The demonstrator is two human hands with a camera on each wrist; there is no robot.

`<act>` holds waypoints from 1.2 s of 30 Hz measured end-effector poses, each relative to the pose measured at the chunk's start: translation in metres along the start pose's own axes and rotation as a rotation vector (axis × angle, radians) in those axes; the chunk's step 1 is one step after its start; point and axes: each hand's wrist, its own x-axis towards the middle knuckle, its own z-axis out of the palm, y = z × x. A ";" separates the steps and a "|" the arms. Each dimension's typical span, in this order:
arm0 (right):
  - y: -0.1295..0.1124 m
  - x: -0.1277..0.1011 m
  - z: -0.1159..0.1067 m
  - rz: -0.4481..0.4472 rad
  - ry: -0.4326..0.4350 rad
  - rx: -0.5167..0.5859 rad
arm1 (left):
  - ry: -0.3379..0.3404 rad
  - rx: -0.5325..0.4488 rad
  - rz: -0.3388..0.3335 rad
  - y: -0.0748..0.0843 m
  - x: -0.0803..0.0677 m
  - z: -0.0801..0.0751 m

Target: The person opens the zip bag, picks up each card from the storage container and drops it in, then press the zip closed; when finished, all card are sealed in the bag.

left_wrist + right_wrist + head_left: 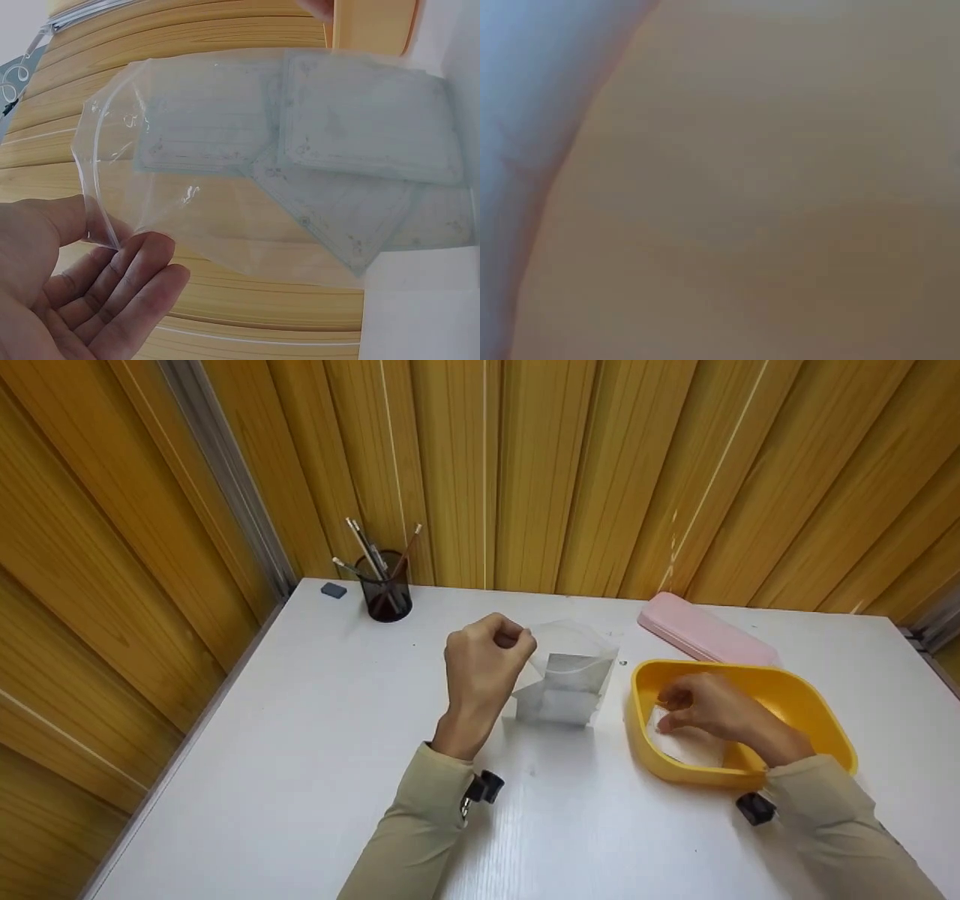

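Observation:
In the head view my left hand (pixel 514 641) is raised over the table middle and pinches the top edge of a clear plastic bag (pixel 570 675). The bag hangs down to the table and holds several pale sheets (pixel 360 142). The left wrist view shows the thumb and fingers (pixel 142 262) closing on the bag's (pixel 225 225) rim. My right hand (pixel 667 712) is inside the yellow tray (pixel 817 712), its bent fingers and thumb pinching the edge of a white sheet (pixel 694 746) on the tray floor. The right wrist view is a blur of tan and pale blue.
A pink pencil case (pixel 705 634) lies behind the tray near the wooden wall. A dark mesh pen cup (pixel 386 585) with several pens and a small blue eraser (pixel 334 590) stand at the back left. The white table (pixel 300 750) stretches out to the left and front.

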 end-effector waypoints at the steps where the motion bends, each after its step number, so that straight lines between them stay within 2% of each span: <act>1: 0.001 0.000 0.001 0.006 -0.013 0.005 | 0.000 0.000 0.000 0.000 0.000 0.000; 10: 0.003 0.003 0.001 0.070 -0.060 0.065 | 0.004 -0.002 0.008 0.001 0.000 -0.002; 14: 0.004 0.003 0.001 0.071 -0.072 0.082 | 0.003 -0.001 0.005 0.002 0.001 -0.002; 25: 0.007 0.000 0.001 0.013 0.030 0.035 | -0.003 0.008 0.010 0.002 0.001 0.000; 36: -0.009 -0.010 -0.019 0.001 0.005 0.055 | -0.007 0.003 0.008 0.002 0.001 0.000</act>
